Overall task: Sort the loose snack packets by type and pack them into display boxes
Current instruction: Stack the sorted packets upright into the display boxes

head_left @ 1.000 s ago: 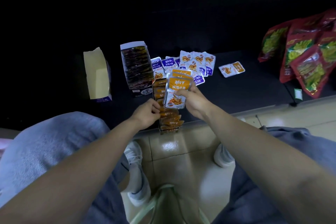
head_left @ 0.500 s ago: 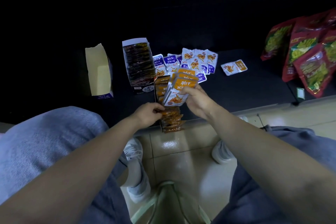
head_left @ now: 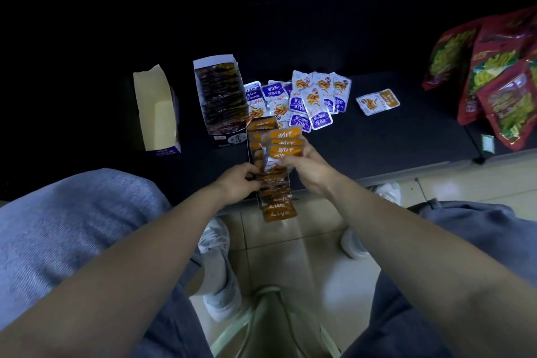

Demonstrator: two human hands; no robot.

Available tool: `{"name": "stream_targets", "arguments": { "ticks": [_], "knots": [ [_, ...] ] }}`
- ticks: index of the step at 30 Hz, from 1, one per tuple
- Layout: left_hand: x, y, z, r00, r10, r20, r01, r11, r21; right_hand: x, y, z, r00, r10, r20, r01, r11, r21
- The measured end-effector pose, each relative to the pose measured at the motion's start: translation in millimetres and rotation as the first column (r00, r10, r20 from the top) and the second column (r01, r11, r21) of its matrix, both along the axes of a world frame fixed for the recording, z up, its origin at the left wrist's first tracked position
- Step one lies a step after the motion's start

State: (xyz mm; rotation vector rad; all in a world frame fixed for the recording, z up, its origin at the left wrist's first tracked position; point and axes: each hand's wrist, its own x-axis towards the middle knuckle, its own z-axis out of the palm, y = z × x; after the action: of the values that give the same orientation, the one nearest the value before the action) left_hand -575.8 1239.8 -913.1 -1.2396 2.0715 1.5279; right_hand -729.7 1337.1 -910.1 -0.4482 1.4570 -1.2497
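Dark surface, dim light: my right grip (head_left: 305, 170) pinches a small fan of orange packets (head_left: 283, 144) over their part-filled box (head_left: 276, 200), whose side the left grip (head_left: 239, 183) holds with curled fingers. Light, slick, floppy foil, I judge; best pinched at the sealed edges.

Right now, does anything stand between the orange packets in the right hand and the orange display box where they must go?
Nothing visible does. The right hand holds the orange packets directly over the orange display box, whose left side the left hand grips. Packed packets fill much of the box.
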Motion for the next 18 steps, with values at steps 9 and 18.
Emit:
{"name": "stream_targets", "arguments": {
  "ticks": [9, 18],
  "knots": [
    [-2.0, -1.6, -5.3, 0.997, 0.081, -0.018, -0.081, 0.997, -0.009, -1.3, 2.6, -9.7, 0.999, -0.023, 0.030, 0.022, 0.999, 0.027],
    [-3.3, -3.7, -1.6, 0.999, 0.045, 0.010, -0.044, 0.996, -0.073, 4.1, 0.8, -12.7, 0.959, 0.188, -0.213, -0.137, 0.963, 0.234]
  ]
}}
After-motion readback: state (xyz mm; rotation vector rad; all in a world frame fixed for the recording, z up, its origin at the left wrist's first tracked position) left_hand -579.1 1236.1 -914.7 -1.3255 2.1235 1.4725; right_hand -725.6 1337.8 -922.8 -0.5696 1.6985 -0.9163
